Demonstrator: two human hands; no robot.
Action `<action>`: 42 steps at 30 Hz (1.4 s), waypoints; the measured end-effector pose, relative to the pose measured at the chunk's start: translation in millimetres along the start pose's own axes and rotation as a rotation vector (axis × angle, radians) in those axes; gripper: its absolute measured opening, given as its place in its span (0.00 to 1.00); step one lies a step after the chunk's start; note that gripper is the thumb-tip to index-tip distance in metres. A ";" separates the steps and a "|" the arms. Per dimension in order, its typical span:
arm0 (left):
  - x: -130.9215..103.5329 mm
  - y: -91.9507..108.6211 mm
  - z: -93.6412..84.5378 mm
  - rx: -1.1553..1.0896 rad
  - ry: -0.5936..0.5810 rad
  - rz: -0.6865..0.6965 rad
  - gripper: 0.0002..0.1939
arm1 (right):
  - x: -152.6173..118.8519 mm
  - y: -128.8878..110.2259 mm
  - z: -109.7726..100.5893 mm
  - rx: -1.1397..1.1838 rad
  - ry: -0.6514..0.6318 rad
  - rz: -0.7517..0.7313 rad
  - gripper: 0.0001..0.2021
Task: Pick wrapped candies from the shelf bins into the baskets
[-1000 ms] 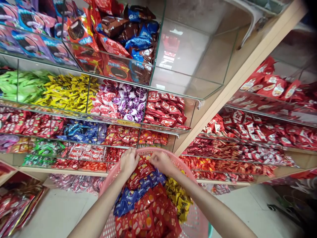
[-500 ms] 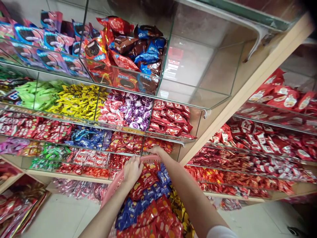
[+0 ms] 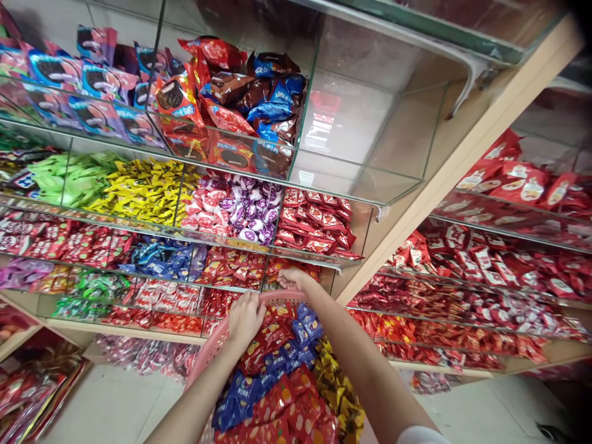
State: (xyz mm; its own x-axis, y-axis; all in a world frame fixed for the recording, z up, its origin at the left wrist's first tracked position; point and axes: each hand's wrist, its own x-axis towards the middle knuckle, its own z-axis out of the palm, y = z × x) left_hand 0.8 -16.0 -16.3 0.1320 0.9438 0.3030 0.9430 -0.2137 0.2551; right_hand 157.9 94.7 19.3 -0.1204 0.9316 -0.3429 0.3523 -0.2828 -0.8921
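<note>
My left hand [image 3: 246, 317] is closed over the far rim of a pink plastic basket [image 3: 213, 345]. The basket holds red packets [image 3: 291, 407], blue packets [image 3: 243, 394] and yellow-wrapped sweets [image 3: 335, 382], sorted in patches. Just beyond the rim, my right hand [image 3: 296, 280] reaches to a low shelf compartment of red candy packets [image 3: 274, 265]. Its fingers are curled at those packets; whatever they hold is too small and partly hidden to make out. My right forearm passes over the basket's right side.
Glass-fronted shelves hold yellow sweets [image 3: 143, 191], purple-and-white sweets [image 3: 253, 203] and larger cookie packs [image 3: 272, 92]. A slanting wooden upright [image 3: 398, 240] divides them from more red packs [image 3: 481, 253] on the right. Pale floor tiles [image 3: 120, 394] lie below.
The view has shifted slightly. My right hand has moved a little at the red packets, its fingers now more curled. My left hand stays on the basket rim.
</note>
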 end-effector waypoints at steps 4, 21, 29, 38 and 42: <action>-0.6 0.6 -0.1 0.001 0.010 -0.002 0.11 | -20.1 -7.5 -23.2 -0.060 -0.115 0.091 0.12; -0.7 -1.6 -1.1 0.015 0.015 0.041 0.11 | -183.2 -3.7 -32.5 -0.539 -0.265 -0.616 0.10; 1.2 0.1 -0.6 0.012 0.011 0.032 0.11 | -211.4 13.4 -35.1 -0.520 -0.177 -0.584 0.12; 1.4 3.9 -3.1 0.012 0.005 0.020 0.11 | -221.7 48.0 -28.1 -0.197 -0.326 -0.403 0.14; 1.2 5.2 -4.5 0.014 0.000 0.011 0.11 | -223.7 56.1 -25.0 -0.040 -0.348 -0.319 0.14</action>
State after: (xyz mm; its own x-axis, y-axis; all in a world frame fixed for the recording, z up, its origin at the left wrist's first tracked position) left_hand 4.5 -17.1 -10.5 0.1426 0.9415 0.3055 0.9458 -0.2206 0.2384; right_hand 227.7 -123.9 53.4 -0.5302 0.8365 -0.1384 0.2821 0.0202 -0.9592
